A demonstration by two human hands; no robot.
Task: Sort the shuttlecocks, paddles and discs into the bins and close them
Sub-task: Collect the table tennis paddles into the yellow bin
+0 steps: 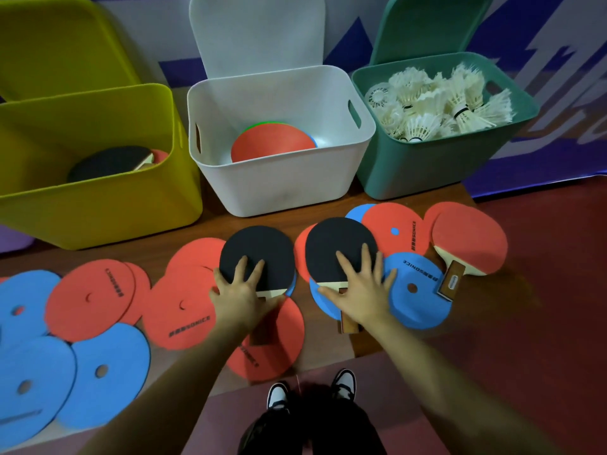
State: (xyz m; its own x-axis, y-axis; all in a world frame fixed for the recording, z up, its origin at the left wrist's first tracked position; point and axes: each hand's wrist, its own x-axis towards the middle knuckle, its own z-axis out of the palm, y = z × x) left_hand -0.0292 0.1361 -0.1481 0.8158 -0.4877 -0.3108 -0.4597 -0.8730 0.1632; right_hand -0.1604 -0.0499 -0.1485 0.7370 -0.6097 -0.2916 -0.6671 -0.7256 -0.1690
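Wooden bench top running left to right across the view, dark red floor near and to the right, purple and grey patterned wall behind. Along the far edge, three bins, all with lids tipped up and back: yellow bin on the left, holding a black-faced paddle; white bin in the middle, holding a stack of discs with a red one on top; green bin on the right, filled with white shuttlecocks. Nearer, spread over the bench, many flat foam discs, overlapping: blue ones at the far left, red ones beside them, more red and blue toward the right. Two black-faced paddles lying on the discs near the middle, side by side. Left hand resting on the left black paddle, fingers spread over the lower part of the blade, thumb curling round its near edge at the handle. Right hand lying flat on the right black paddle, fingers straight and fanned out, palm over the neck, wooden handle showing under the wrist. Further right, a red-faced paddle, untouched, its handle lying on a blue disc. At the near edge, two black and white shoes on the floor, and both bare forearms reaching forward.
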